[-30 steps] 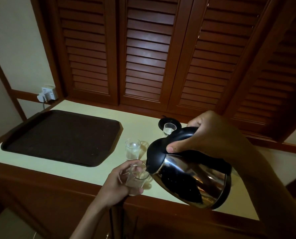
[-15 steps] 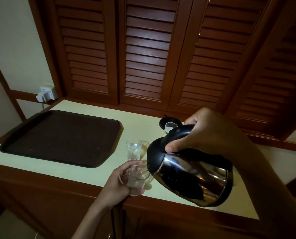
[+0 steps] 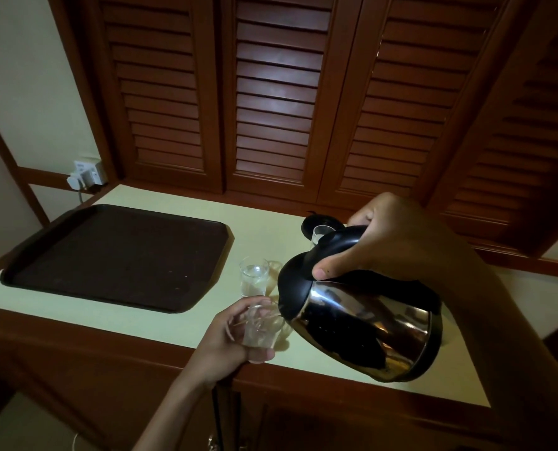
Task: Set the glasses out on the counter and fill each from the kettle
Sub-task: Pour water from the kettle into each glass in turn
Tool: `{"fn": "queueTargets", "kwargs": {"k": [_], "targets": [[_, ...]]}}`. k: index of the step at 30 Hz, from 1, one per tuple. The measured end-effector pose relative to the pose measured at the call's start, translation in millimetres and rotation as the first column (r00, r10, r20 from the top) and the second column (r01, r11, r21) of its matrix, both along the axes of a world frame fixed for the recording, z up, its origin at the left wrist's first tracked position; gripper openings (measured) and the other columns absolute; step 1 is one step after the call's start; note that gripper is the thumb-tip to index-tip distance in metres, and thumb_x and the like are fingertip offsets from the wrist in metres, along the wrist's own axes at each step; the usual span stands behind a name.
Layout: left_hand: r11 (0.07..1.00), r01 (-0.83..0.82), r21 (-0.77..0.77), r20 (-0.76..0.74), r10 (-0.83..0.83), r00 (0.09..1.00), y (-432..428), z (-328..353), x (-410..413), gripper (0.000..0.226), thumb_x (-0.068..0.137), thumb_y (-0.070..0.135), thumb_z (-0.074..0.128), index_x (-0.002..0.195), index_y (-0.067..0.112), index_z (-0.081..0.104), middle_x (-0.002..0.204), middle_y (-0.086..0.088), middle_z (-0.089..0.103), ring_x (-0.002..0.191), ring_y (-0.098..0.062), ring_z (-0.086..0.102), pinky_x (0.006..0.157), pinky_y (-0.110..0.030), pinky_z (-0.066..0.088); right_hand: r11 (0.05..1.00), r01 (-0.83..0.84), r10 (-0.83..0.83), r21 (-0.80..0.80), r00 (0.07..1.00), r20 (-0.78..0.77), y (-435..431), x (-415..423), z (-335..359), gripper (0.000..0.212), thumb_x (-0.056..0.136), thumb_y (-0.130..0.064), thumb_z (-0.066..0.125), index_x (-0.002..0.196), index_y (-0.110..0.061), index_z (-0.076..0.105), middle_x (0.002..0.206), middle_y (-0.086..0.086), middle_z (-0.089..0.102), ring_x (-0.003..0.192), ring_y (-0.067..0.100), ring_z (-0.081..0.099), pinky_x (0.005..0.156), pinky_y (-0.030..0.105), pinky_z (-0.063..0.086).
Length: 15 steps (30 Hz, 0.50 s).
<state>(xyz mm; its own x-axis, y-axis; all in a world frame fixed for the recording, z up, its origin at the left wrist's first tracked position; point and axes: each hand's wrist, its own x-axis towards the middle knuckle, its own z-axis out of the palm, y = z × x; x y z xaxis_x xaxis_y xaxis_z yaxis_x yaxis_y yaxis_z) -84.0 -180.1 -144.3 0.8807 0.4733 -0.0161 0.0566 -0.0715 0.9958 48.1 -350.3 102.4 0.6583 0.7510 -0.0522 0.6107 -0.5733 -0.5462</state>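
Note:
My right hand (image 3: 398, 242) grips the black handle of a steel kettle (image 3: 365, 323), tipped left with its spout over a clear glass (image 3: 260, 330). My left hand (image 3: 228, 336) holds that glass at the counter's front edge. A second glass (image 3: 254, 279) with water stands upright on the counter (image 3: 264, 222) just behind. A third glass (image 3: 320, 234) stands farther back, partly hidden by the kettle's lid, in front of the black kettle base (image 3: 318, 222).
A dark brown tray (image 3: 118, 255) lies on the left half of the counter. A wall socket with a plug (image 3: 87, 175) sits at the back left. Louvred wooden doors (image 3: 277, 92) rise behind the counter.
The kettle has tipped a little further toward the held glass and drifted slightly up. The left hand and its glass have stayed in place.

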Motion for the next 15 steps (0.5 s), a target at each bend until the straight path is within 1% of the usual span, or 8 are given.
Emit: {"fn": "queueTargets", "kwargs": {"k": [2,3,6,9,11,13,15], "targets": [[1.0,0.004,-0.002,0.003,-0.004,1.0,-0.3,1.2,0.2,0.077,0.063,-0.012,0.09,0.128,0.023,0.066,0.123,0.012,0.073,0.113,-0.003,0.069,0.083,-0.02,0.058,1.0,0.002,-0.002,-0.009,1.0,-0.007,-0.1,-0.4,1.1,0.047,0.053,-0.046,0.098,0.069,-0.008,0.077,0.066,0.009,0.078,0.058,0.022,0.075,0.05,0.025,0.048],[1.0,0.003,-0.003,0.003,-0.003,1.0,-0.4,1.8,0.2,0.077,0.063,-0.013,0.089,0.128,0.022,0.065,0.122,0.011,0.073,0.113,-0.003,0.069,0.081,-0.019,0.059,1.0,0.0,0.0,-0.01,1.0,-0.007,0.4,-0.1,1.3,0.046,0.053,-0.046,0.098,0.069,-0.008,0.077,0.066,0.008,0.077,0.058,0.021,0.075,0.051,0.025,0.048],[1.0,0.002,-0.001,0.003,-0.002,1.0,-0.9,2.7,0.0,0.076,0.064,-0.015,0.088,0.127,0.021,0.065,0.12,0.012,0.074,0.111,-0.003,0.07,0.078,-0.018,0.058,1.0,-0.005,0.005,-0.014,1.0,-0.001,1.6,0.2,0.8,0.047,0.052,-0.046,0.098,0.071,-0.008,0.078,0.067,0.009,0.078,0.066,0.027,0.077,0.054,0.03,0.05],[1.0,-0.004,0.005,0.001,0.004,1.0,-0.6,3.0,-1.0,0.077,0.064,-0.012,0.089,0.127,0.024,0.065,0.12,0.015,0.073,0.112,-0.002,0.068,0.08,-0.018,0.058,1.0,-0.007,0.007,-0.01,1.0,0.009,1.8,0.2,-0.5,0.048,0.052,-0.046,0.098,0.07,-0.007,0.078,0.069,0.013,0.078,0.071,0.031,0.076,0.054,0.03,0.047],[1.0,-0.01,0.003,-0.004,0.01,1.0,-0.6,3.4,-1.2,0.077,0.063,-0.012,0.09,0.126,0.024,0.065,0.119,0.016,0.073,0.113,-0.003,0.068,0.08,-0.019,0.058,1.0,-0.007,0.008,-0.016,1.0,0.015,2.4,0.6,-1.5,0.05,0.051,-0.046,0.099,0.071,-0.005,0.077,0.071,0.015,0.078,0.072,0.033,0.076,0.055,0.032,0.047],[1.0,-0.01,0.005,-0.007,0.01,1.0,-1.0,4.7,-1.6,0.076,0.063,-0.013,0.089,0.126,0.024,0.065,0.117,0.019,0.073,0.111,-0.001,0.069,0.08,-0.018,0.058,0.999,-0.02,0.02,-0.029,1.0,0.009,2.5,1.3,-0.7,0.049,0.051,-0.046,0.098,0.071,-0.006,0.078,0.07,0.014,0.078,0.073,0.033,0.077,0.057,0.035,0.053],[1.0,-0.008,0.006,-0.01,0.008,1.0,-0.9,6.2,-2.4,0.077,0.064,-0.013,0.089,0.126,0.025,0.064,0.116,0.021,0.073,0.11,0.003,0.068,0.08,-0.017,0.058,0.997,-0.045,0.045,-0.062,0.999,0.003,1.9,1.0,0.9,0.049,0.052,-0.05,0.094,0.075,-0.01,0.08,0.073,0.01,0.08,0.073,0.03,0.078,0.067,0.042,0.063]]}}
